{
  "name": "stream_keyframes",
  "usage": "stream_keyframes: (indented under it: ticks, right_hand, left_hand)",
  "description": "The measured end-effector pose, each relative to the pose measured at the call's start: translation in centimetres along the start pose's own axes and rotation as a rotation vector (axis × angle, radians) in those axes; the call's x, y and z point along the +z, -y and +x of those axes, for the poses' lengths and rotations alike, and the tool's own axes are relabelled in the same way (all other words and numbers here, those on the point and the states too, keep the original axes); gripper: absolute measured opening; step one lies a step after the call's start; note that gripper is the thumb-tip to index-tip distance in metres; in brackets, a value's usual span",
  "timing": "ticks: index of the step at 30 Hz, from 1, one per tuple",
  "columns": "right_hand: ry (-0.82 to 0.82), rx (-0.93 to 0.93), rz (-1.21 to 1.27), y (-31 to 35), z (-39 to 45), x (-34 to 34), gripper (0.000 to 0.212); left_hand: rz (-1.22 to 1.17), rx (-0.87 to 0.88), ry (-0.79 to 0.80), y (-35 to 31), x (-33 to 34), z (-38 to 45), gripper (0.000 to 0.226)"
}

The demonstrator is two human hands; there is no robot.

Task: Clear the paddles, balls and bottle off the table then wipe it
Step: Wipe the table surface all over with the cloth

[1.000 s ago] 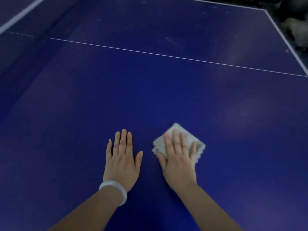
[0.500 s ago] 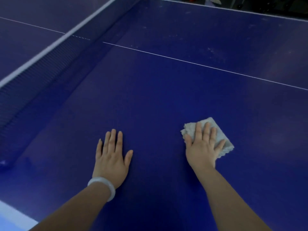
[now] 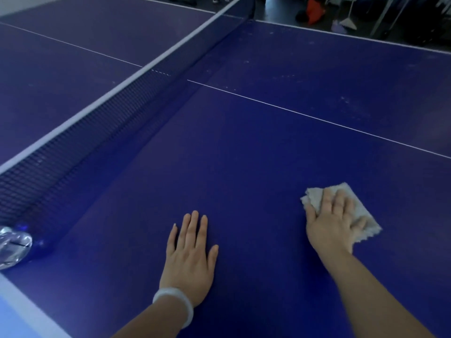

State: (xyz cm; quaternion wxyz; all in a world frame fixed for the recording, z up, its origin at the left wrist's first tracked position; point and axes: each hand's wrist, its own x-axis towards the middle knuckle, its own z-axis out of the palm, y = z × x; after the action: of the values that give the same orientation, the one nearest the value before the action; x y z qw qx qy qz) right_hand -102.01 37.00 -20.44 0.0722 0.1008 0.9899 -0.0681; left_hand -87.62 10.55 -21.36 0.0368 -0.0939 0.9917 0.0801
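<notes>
Two hands are down on the table as I watch from my end, and the work sits under the right one: a pale, folded cloth lies flat on the blue top at the near right, with the right hand spread over it, fingers straight and pressing down, thumb off the cloth's left edge on the bare surface. I see the cloth's corners poking out beyond the fingertips and to the right of the palm. Well apart to the left, the left hand lies palm down on the bare table, fingers straight and close together, gripping nothing. A white bangle circles that wrist. Both forearms come in from the bottom edge. Past the hands, a thin white centre line crosses the top from the net toward the right. The net, dark mesh with a white top band, runs from the near left corner up to the far middle, and the table's other half lies beyond it. At the near left end of the net I make out a shiny, crinkled silvery object right by the net's foot; it is too blurred for me to name. Along the far edge, dim clutter on the floor, including something orange.
</notes>
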Motion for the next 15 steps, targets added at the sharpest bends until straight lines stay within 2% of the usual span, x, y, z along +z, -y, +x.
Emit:
stream_keyframes:
  ticks: [1,5,7,9,13,14,15]
  right_hand:
    - [0.012,-0.071,0.018,1.8,-0.3,0.3,0.066]
    - [0.006,-0.697,-0.106,6.1,-3.9,2.1,0.063]
    - [0.044,-0.784,-0.117,5.4,-2.2,1.7,0.064]
    - [0.055,-0.617,-0.080,3.9,1.0,0.9,0.064]
    - [0.068,-0.008,-0.005,3.8,6.1,-1.1,0.065]
    - [0.067,0.060,-0.010,5.2,6.0,-0.9,0.065]
    - [0.061,0.052,-0.006,7.1,5.4,-0.7,0.065]
  left_hand:
    - [-0.002,0.000,0.004,0.0,0.0,0.0,0.071]
    - [0.018,0.000,0.013,0.0,-0.1,0.0,0.070]
    - [0.014,-0.001,0.016,0.0,-0.1,-0.1,0.070]
    - [0.011,-0.007,0.016,0.0,-0.1,-0.1,0.069]
    - [0.012,-0.010,0.012,0.0,-0.1,-0.1,0.069]
    - [0.010,-0.008,0.016,0.0,0.0,-0.1,0.069]
    - [0.004,-0.006,0.017,0.0,-0.1,0.0,0.069]
